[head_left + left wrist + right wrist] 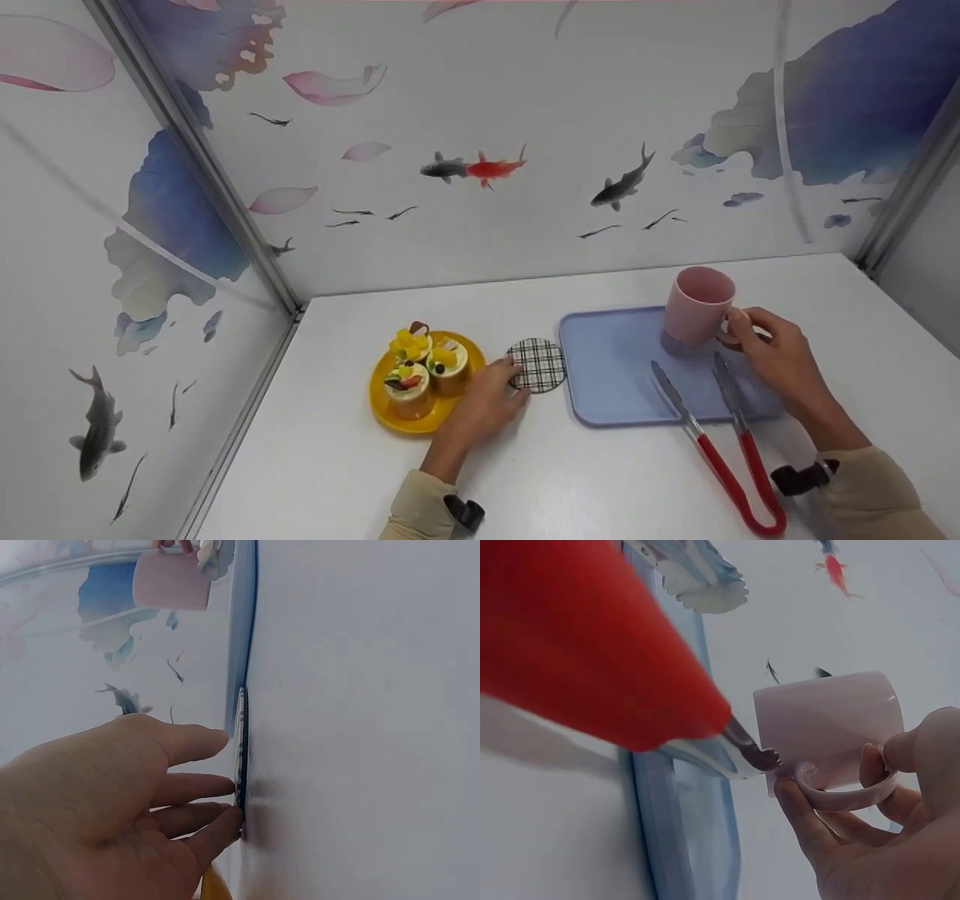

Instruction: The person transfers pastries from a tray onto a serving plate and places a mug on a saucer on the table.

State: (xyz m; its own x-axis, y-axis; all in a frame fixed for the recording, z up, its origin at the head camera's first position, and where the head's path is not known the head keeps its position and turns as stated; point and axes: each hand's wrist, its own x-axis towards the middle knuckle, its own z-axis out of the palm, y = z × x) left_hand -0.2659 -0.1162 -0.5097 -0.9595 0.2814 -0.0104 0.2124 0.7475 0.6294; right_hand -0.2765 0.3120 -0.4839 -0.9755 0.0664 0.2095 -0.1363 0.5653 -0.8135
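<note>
A pink mug (694,311) is held by its handle in my right hand (776,356), a little above the blue tray (615,401). In the right wrist view the fingers pass through and around the mug's handle (847,800). My left hand (487,405) has its fingertips on the left edge of a round plaid coaster (540,365), which lies flat on the table beside the tray. The left wrist view shows the coaster (241,742) edge-on, with the left fingers loosely extended against it.
Red-handled tongs (724,469) rest with their metal tips on the tray, spread apart, below the mug. A yellow plate (382,412) carrying three fruit-topped cakes stands just left of my left hand. Printed wall panels (525,240) bound the white table (540,480) at the back and left.
</note>
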